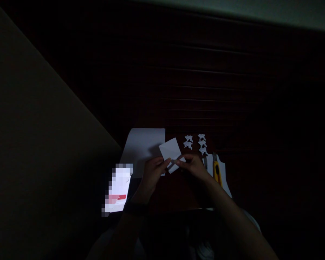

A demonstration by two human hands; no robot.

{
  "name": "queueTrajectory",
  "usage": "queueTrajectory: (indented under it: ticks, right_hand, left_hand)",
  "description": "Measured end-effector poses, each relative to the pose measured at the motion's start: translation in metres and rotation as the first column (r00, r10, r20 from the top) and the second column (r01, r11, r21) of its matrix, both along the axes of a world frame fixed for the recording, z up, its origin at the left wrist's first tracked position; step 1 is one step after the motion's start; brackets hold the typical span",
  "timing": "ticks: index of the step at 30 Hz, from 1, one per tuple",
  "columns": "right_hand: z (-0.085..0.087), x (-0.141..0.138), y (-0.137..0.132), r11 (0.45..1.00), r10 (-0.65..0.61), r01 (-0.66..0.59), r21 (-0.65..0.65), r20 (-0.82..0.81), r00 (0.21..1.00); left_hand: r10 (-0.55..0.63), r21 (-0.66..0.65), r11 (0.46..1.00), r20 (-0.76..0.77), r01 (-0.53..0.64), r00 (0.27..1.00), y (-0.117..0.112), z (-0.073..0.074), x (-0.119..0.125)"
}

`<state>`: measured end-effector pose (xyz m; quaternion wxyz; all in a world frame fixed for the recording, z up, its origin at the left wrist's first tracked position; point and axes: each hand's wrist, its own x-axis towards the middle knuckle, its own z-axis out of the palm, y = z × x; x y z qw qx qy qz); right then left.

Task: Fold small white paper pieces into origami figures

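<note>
A white sheet of paper [171,148], roughly square and turned on its corner, is held between my two hands above the dark table. My left hand [154,169] pinches its lower left edge, thumb on top. From the other side my right hand [193,166] pinches the lower right part, and the two thumbs nearly meet. A narrow strip near the thumbs looks folded or creased. Just beyond my right hand lie several small folded paper figures [188,145] in two columns.
Left of my hands lies a large white sheet [144,141], with a lit phone screen [120,187], partly blurred out, nearer me. On the right a yellow utility knife [217,173] rests on white papers [225,180]. A pale wall [43,126] rises at left.
</note>
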<state>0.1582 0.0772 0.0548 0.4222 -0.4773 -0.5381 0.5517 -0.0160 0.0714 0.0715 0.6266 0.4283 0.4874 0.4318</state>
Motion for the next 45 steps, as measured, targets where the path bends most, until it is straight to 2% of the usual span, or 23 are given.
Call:
queueTrajectory:
  ticks: [4,8,18,22,28,37,45]
  right_hand:
    - [-0.010,-0.004,0.002,0.994,-0.109,0.109,0.013,0.026,0.994]
    - [-0.012,-0.008,0.002,0.983,-0.176,0.174,0.051,0.043,0.983]
    - [-0.003,-0.011,-0.003,0.989,-0.132,0.143,0.029,-0.233,0.963]
    - [-0.006,-0.010,-0.001,0.982,-0.175,0.183,0.042,-0.150,0.973]
    - [-0.013,-0.013,0.000,0.959,-0.275,0.278,0.052,-0.057,0.960]
    - [-0.014,-0.017,-0.001,0.963,-0.255,0.262,0.060,-0.100,0.962]
    - [-0.013,-0.015,-0.002,0.980,-0.193,0.196,0.036,-0.075,0.978]
  left_hand:
    - [-0.002,0.005,1.000,-0.044,0.003,0.999,0.001,0.002,0.004]
    - [-0.019,0.034,0.999,-0.032,0.021,0.999,0.001,0.000,0.007]
    - [0.027,0.006,1.000,0.091,-0.028,0.995,-0.001,-0.006,0.004]
    - [0.013,0.032,0.999,0.115,-0.017,0.993,-0.002,-0.003,0.005]
    - [0.056,0.035,0.998,-0.008,-0.056,0.998,-0.001,0.002,0.009]
    - [0.024,0.034,0.999,0.038,-0.025,0.999,-0.002,-0.009,0.009]
    - [-0.031,-0.056,0.998,0.153,0.040,0.988,-0.006,-0.006,0.008]
